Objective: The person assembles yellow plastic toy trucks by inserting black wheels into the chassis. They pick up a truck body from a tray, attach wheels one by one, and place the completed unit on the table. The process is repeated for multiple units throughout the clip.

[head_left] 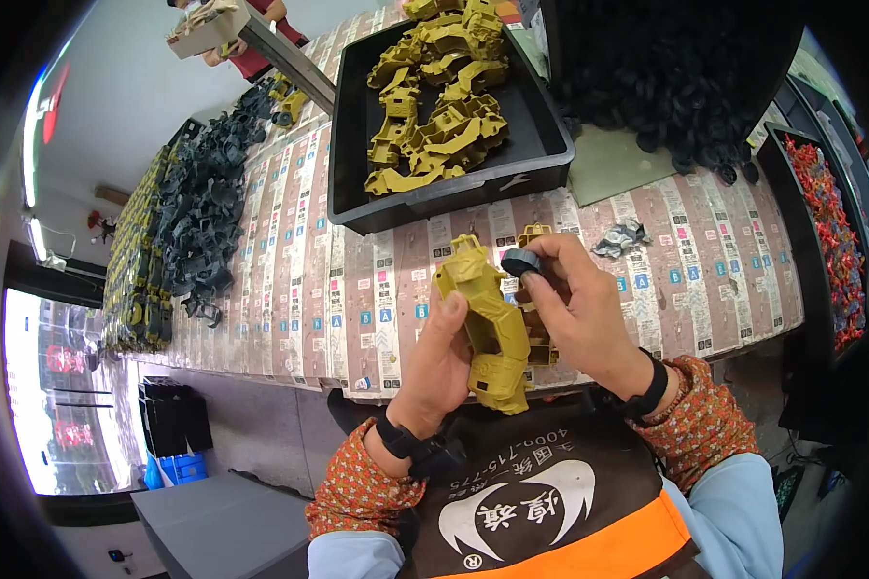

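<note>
My left hand (433,365) is closed around a mustard-yellow plastic toy vehicle shell (497,333), held tilted above the table's near edge. Its thumb presses on the shell's side. Between the thumb and fingers of my right hand (589,314) is a small dark round wheel (520,261), just right of the shell's upper end. Behind the right hand, another yellow plastic part (534,234) shows in part; the hand and the held shell hide the rest.
Beyond my hands stands a black tray (454,196) with several yellow shells. A big heap of dark wheels (671,87) lies at the back right, near a crumpled silvery piece (623,237). Dark plastic parts (203,207) are piled left. A bin of red parts (821,232) stands far right.
</note>
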{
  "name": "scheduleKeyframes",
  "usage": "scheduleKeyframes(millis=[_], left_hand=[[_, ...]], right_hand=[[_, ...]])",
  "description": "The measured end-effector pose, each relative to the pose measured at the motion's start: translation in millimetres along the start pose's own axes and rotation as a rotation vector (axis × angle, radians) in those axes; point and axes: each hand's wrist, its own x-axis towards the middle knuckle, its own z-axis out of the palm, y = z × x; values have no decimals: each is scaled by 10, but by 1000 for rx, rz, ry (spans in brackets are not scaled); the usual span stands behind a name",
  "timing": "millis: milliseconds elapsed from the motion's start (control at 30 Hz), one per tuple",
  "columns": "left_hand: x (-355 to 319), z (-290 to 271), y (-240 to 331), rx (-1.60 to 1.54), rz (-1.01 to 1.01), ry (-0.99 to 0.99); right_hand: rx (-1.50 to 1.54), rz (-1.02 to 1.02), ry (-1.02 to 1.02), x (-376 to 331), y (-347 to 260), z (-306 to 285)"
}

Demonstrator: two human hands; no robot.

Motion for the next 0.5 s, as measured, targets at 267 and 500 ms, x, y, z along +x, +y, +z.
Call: scheduleKeyframes(millis=[267,500], left_hand=[[32,11,-152,211,112,122],[54,45,-212,284,144,161]], right_hand=[[167,58,15,-62,222,100],[94,10,13,-103,272,81]])
